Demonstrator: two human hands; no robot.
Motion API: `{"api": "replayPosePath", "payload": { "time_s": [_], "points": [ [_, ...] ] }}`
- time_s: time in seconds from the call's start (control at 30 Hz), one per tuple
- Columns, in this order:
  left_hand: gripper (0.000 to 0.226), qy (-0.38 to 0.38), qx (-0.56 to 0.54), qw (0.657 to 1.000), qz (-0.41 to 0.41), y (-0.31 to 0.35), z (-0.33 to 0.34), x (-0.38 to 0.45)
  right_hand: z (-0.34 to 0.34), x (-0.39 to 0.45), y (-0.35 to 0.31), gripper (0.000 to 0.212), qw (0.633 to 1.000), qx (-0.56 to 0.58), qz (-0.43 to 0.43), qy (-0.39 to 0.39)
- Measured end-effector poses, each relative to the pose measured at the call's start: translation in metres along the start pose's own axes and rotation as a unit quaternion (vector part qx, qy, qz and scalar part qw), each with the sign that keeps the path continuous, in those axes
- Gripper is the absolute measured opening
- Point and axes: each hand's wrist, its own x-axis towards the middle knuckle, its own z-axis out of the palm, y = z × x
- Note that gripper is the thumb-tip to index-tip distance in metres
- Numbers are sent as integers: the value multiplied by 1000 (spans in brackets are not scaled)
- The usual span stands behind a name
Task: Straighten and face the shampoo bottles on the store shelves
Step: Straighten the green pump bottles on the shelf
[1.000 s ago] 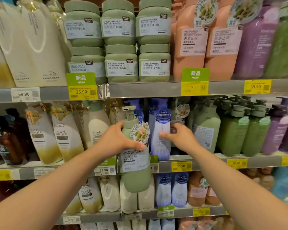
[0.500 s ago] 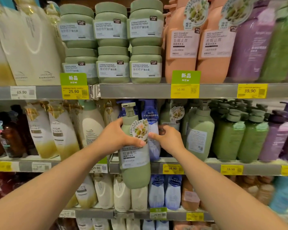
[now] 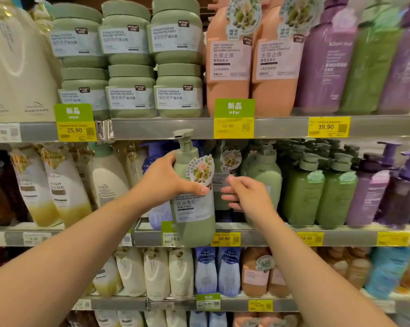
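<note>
My left hand grips a sage-green pump shampoo bottle around its upper body, thumb across the label. The bottle is upright, label facing me, held out in front of the middle shelf. Its pump head reaches the upper shelf's rail. My right hand hovers just right of the bottle with loose fingers, holding nothing. Behind it stand more green pump bottles, one of them with the same round flower tag. Blue bottles behind the held one are mostly hidden.
Green jars and peach bottles fill the upper shelf. Darker green pump bottles and purple ones stand to the right, cream and gold bottles to the left. White, blue and peach bottles line the lower shelf.
My left hand has lifted the green bottle higher in front of the shelf. My right hand has come off the bottles behind and now hangs free beside it.
</note>
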Motion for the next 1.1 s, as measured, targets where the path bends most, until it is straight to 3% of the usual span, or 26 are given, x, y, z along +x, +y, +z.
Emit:
{"api": "replayPosePath", "payload": {
  "time_s": [0.2, 0.33, 0.37, 0.5, 0.6, 0.77, 0.9, 1.1],
  "points": [
    [79, -7, 12, 999, 44, 14, 45, 11, -65, -29, -18, 14, 996, 21, -55, 72],
    [72, 13, 40, 996, 73, 21, 70, 18, -95, -23, -12, 3, 976, -95, -116, 156],
    [72, 20, 43, 996, 76, 21, 75, 20, -100, -19, -10, 12, 968, -141, -125, 164],
    [70, 42, 52, 995, 78, 22, 90, 26, -110, 6, -9, 64, 942, -297, -116, 104],
    [69, 53, 65, 993, 83, 22, 95, 30, -110, 25, -14, 84, 913, -392, -95, 59],
    [71, 63, 65, 992, 87, 20, 100, 34, -106, 39, -27, 72, 901, -426, -79, 21],
    [78, 44, 75, 993, 84, 10, 112, 34, -107, 39, -31, 73, 915, -397, -69, 11],
    [77, 60, 91, 993, 35, -2, 120, 49, -112, 36, -33, 54, 927, -368, -69, -21]
  ]
}}
